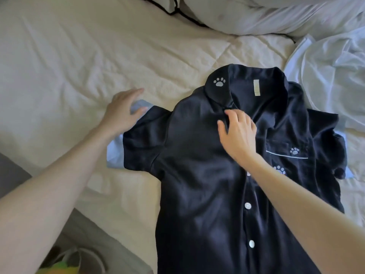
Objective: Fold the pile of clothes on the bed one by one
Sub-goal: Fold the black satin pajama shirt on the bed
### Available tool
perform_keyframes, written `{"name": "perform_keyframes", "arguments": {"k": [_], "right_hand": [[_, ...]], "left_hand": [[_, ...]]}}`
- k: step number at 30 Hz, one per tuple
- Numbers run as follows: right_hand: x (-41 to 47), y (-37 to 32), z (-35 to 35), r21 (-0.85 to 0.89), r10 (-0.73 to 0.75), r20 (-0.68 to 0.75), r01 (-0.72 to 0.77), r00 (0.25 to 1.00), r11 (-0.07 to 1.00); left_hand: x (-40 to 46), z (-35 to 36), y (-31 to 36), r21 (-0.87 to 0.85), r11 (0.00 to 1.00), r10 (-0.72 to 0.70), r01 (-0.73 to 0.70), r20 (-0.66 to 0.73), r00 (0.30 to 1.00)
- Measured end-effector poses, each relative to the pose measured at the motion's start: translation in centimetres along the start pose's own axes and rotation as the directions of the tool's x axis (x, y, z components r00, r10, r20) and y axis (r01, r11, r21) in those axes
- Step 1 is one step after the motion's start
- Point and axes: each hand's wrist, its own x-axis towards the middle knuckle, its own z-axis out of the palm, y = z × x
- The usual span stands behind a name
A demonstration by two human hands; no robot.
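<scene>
I see the dark navy satin pyjama shirt [207,175] lying front-up on the cream bed [59,56], collar away from me. My left hand [122,111] rests flat on its pale-blue sleeve cuff [116,151]; my right hand [237,131] seems to pinch the placket. The neck label [315,87] is unreadable.

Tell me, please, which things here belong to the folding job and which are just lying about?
Part of the job: navy shirt; left hand flat on its sleeve cuff; right hand at the placket; white garment.
Lying about: pillow; black cord; bed sheet.
</scene>
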Motion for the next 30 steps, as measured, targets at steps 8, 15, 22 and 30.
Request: {"name": "perform_keyframes", "arguments": {"k": [8, 15, 22, 30], "right_hand": [[12.5, -2.1, -0.3, 0.208, 0.334, 0.204, -0.374, 0.920, 0.904], [15.6, -3.5, -0.6, 0.595, 0.456, 0.219, -0.489, 0.863, 0.639], [16.7, -3.5, 0.1, 0.567, 0.380, 0.228, -0.440, 0.896, 0.696], [5.1, -6.7, 1.7, 0.104, -0.080, -0.043, 0.084, 0.996, 0.991]], "left_hand": [[1.1, 0.7, -0.1, 0.057, 0.996, 0.072, -0.074, 0.045, 0.996], [-0.9, -1.6, -5.4, -0.591, 0.751, -0.463, 0.295, -0.152, 0.873], [-1.3, -0.8, -6.7, -0.585, 0.719, -0.563, 0.375, -0.174, 0.808], [-4.7, -2.0, -6.4, -0.775, 0.510, -0.429, 0.373, 0.146, 0.891]]}}
